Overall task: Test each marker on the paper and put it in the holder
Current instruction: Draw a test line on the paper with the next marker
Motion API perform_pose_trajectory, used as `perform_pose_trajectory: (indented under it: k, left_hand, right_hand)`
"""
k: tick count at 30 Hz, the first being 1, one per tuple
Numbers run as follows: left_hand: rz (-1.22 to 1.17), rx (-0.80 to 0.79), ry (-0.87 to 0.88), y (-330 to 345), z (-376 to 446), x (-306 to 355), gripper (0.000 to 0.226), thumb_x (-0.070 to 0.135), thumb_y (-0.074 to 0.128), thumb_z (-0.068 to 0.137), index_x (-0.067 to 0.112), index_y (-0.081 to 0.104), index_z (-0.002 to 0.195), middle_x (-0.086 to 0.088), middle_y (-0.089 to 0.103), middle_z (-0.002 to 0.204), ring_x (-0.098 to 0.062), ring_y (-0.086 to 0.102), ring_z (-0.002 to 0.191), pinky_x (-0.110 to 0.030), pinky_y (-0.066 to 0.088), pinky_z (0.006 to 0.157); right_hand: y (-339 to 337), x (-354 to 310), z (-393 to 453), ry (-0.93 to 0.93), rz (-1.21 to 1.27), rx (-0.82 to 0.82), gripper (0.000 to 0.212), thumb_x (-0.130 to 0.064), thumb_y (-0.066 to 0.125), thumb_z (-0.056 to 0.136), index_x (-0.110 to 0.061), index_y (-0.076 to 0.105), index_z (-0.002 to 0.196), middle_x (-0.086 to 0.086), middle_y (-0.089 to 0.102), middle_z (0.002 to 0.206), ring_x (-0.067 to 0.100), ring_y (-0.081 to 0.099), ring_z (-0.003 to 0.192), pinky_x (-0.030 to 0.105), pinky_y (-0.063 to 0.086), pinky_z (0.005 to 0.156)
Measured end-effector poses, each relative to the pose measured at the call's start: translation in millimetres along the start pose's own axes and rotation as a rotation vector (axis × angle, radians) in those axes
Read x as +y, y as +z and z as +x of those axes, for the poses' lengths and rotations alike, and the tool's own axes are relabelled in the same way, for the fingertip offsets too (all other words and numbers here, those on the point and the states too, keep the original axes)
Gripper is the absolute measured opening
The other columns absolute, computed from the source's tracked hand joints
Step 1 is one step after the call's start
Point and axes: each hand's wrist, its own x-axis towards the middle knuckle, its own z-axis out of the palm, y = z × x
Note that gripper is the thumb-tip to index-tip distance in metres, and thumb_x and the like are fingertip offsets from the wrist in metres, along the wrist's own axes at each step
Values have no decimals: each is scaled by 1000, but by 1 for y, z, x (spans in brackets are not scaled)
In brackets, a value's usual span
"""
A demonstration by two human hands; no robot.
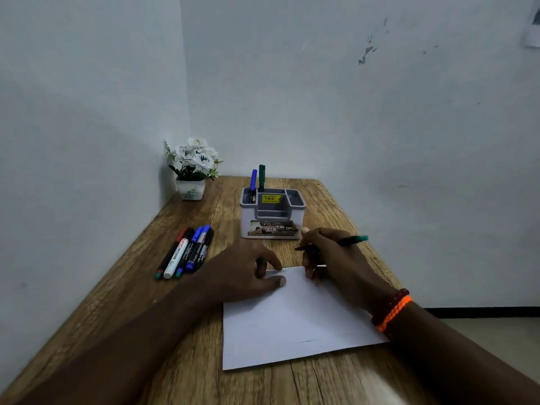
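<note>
A white sheet of paper point(292, 320) lies on the wooden table, with a small zigzag scribble at its top edge. My right hand point(330, 258) grips a black marker with a teal end point(353, 240), tip pointing left just above the paper's far edge. On the paper's top left corner rests my left hand point(248, 273), thumb pressing the sheet. The grey and white holder point(273, 213) stands beyond the hands with a blue marker point(253, 179) and a green marker point(261, 176) upright in its back left slot. Several capped markers point(185, 251) lie in a row to the left.
A small white pot of white flowers point(191, 168) stands in the far left corner against the walls. The table's right edge point(380, 258) runs close beside my right hand. An orange and a dark red band circle my right wrist point(393, 309).
</note>
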Motion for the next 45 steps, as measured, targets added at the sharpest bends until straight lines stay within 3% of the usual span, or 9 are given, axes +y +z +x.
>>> perform_pose_trajectory:
  k: [3, 7, 16, 23, 33, 39, 45]
  left_hand:
    - [-16, 11, 16, 1, 0, -2, 38, 56, 74, 83, 29, 75, 110, 12, 66, 83, -5, 61, 77, -16, 49, 64]
    - [-26, 12, 17, 2, 1, -4, 38, 57, 74, 82, 29, 75, 108, 12, 66, 83, -4, 62, 77, -17, 50, 64]
    - [-27, 10, 22, 4, 2, -8, 38, 57, 74, 83, 29, 75, 107, 12, 65, 79, -5, 61, 74, -14, 46, 61]
    - [-42, -5, 0, 6, 3, -7, 45, 66, 71, 80, 30, 73, 107, 11, 63, 74, -4, 58, 67, -13, 39, 57]
    - [-69, -13, 11, 8, 4, -7, 48, 65, 73, 80, 34, 72, 117, 11, 65, 77, -1, 58, 68, -10, 37, 58]
    - [-73, -22, 17, 8, 4, -8, 49, 64, 73, 80, 32, 74, 116, 11, 66, 78, -2, 61, 71, -10, 39, 58]
    - [-83, -22, 11, 8, 4, -9, 49, 65, 73, 79, 32, 75, 115, 11, 65, 77, -5, 61, 71, -14, 44, 59]
  right_hand:
    - [2, 5, -1, -12, -43, 20, 16, -17, 59, 106, -4, 68, 109, 18, 73, 73, 27, 66, 55, 31, 48, 45]
    - [2, 6, -2, -40, -139, 21, 10, -8, 69, 98, 1, 73, 96, 23, 75, 79, 25, 70, 59, 31, 50, 44]
    - [7, 9, -3, -85, -326, 100, 19, -19, 74, 93, -3, 73, 83, 18, 74, 68, 25, 60, 49, 32, 50, 45]
    - [7, 8, -5, -87, -352, 101, 17, -17, 75, 92, -4, 74, 81, 12, 73, 64, 12, 59, 43, 22, 47, 42]
    - [8, 5, -7, -86, -343, 96, 12, -12, 76, 91, -1, 74, 85, 5, 70, 63, 3, 59, 44, 15, 46, 44]
    - [9, 8, -5, -115, -398, 113, 12, -15, 79, 88, -6, 75, 81, 8, 75, 69, 11, 68, 56, 23, 58, 54]
    - [9, 11, -2, -120, -407, 130, 9, -16, 79, 89, -8, 74, 86, 4, 73, 70, 4, 65, 52, 17, 51, 50]
